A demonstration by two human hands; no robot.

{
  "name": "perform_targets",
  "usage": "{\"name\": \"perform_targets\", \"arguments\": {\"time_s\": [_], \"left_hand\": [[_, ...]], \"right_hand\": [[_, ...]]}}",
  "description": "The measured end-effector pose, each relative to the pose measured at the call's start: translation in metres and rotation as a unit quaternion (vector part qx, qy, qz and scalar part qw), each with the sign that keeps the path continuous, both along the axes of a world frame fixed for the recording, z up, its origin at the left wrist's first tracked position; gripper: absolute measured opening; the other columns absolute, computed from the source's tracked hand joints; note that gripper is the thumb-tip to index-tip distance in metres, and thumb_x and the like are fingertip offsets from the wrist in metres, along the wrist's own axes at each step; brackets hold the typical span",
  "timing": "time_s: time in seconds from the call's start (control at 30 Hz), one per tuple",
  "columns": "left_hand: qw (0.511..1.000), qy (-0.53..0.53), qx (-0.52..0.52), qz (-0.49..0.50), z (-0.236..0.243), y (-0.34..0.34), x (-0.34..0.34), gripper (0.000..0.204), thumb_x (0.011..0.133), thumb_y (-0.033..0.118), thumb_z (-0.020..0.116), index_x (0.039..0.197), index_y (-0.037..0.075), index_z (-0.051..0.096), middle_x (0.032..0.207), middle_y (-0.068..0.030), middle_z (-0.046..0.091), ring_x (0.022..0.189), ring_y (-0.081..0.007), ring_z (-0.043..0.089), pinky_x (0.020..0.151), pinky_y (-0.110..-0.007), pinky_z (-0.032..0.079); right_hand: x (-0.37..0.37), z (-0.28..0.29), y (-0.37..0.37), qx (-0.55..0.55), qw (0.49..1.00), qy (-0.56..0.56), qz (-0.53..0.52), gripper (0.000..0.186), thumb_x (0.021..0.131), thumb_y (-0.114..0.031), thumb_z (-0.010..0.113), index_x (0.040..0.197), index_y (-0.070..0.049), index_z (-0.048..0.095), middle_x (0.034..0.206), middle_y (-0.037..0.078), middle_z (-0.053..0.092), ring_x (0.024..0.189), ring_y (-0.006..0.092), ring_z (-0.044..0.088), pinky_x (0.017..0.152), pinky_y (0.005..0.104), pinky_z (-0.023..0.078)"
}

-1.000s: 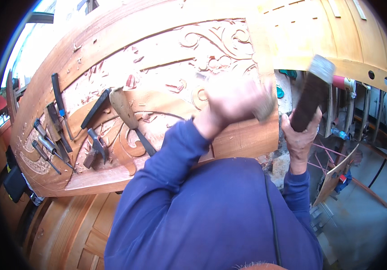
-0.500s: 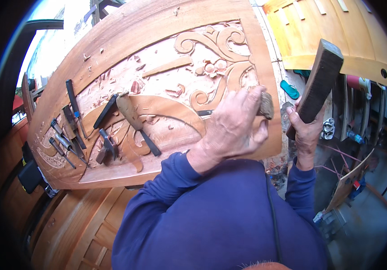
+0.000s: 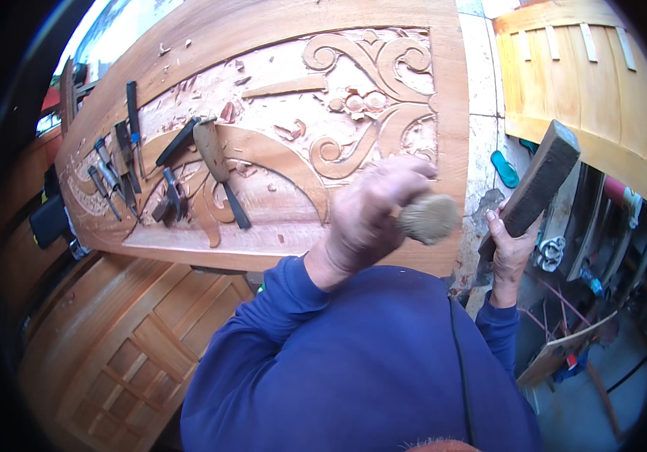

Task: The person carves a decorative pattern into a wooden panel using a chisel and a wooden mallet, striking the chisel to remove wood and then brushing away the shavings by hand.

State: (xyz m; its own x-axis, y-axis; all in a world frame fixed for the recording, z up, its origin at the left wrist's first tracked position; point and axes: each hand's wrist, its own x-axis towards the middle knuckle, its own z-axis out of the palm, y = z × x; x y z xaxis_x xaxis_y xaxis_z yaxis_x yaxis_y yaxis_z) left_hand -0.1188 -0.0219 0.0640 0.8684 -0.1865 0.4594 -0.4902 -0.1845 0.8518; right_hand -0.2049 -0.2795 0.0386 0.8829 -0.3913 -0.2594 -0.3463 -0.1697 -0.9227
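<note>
My left hand (image 3: 365, 218) is wrapped round a chisel (image 3: 430, 219). Its round, worn wooden butt points toward me, and its blade is hidden behind the hand. Below it lies the lower right part of a carved wooden panel (image 3: 450, 98), with raised scrolls (image 3: 331, 158) and a small flower (image 3: 361, 103) in relief. Off the panel's right edge, my right hand (image 3: 513, 252) grips a dark, squared wooden bar (image 3: 542, 181) that slants up to the right.
On the panel's left half lie a wooden-handled chisel (image 3: 212, 151), a small hammer-like tool (image 3: 173, 197), several more chisels (image 3: 105, 162), a wooden strip (image 3: 284, 86) and shavings. A yellowish slatted panel (image 3: 587, 75) and a teal sandal (image 3: 504, 169) are at right; a panelled door (image 3: 135, 354) lies lower left.
My left hand has turned, so the chisel's butt now faces me and its blade no longer shows. The dark bar has dropped lower. The whole view has shifted slightly.
</note>
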Motion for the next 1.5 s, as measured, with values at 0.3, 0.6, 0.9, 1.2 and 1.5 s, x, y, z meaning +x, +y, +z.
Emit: {"name": "perform_targets", "arguments": {"time_s": [0.3,0.6,0.9,1.2,1.5], "left_hand": [[0.906,0.039,-0.227,0.356,-0.017,-0.029,-0.041,0.035,0.105,0.007,0.059,0.132,0.004,0.038,0.11,-0.0129,0.059,0.099,-0.0191,0.061,0.09,-0.034,0.056],[0.794,0.15,-0.34,0.481,-0.019,-0.015,-0.039,0.043,0.101,0.018,0.069,0.132,0.012,0.039,0.105,-0.0119,0.067,0.093,-0.0239,0.074,0.073,-0.033,0.066],[0.712,0.127,-0.443,0.53,-0.037,-0.019,0.02,0.039,0.102,0.023,0.068,0.121,0.013,0.035,0.104,-0.0125,0.068,0.093,-0.0246,0.074,0.071,-0.035,0.066],[0.689,0.092,-0.437,0.571,-0.047,-0.025,0.043,0.038,0.099,0.023,0.072,0.119,0.007,0.044,0.1,-0.0118,0.066,0.088,-0.0275,0.074,0.07,-0.037,0.067],[0.665,0.1,-0.428,0.604,-0.053,-0.03,0.048,0.046,0.103,0.021,0.066,0.132,0.012,0.03,0.111,-0.014,0.063,0.09,-0.0249,0.073,0.067,-0.037,0.067]], "right_hand": [[-0.022,0.003,-0.069,0.012,0.996,0.011,0.091,0.08,0.079,-0.012,0.085,0.147,-0.007,0.045,0.099,0.002,0.062,0.086,0.0107,0.062,0.08,0.028,0.053],[0.035,-0.001,-0.092,0.0,0.984,0.023,0.179,0.081,0.077,-0.006,0.086,0.146,-0.005,0.044,0.103,0.003,0.061,0.088,0.0106,0.061,0.08,0.0261,0.052],[0.115,0.01,-0.063,0.049,0.967,0.025,0.249,0.058,0.076,0.0,0.084,0.123,-0.005,0.051,0.097,0.003,0.06,0.083,0.011,0.061,0.074,0.0262,0.052],[0.185,0.024,-0.048,0.08,0.929,0.028,0.361,0.06,0.075,0.0,0.082,0.126,-0.003,0.05,0.098,0.005,0.062,0.083,0.0128,0.063,0.072,0.028,0.053],[0.222,0.051,-0.035,0.061,0.902,-0.008,0.427,0.047,0.077,-0.005,0.082,0.117,-0.002,0.059,0.091,0.004,0.065,0.081,0.01,0.063,0.07,0.0263,0.052]]}}
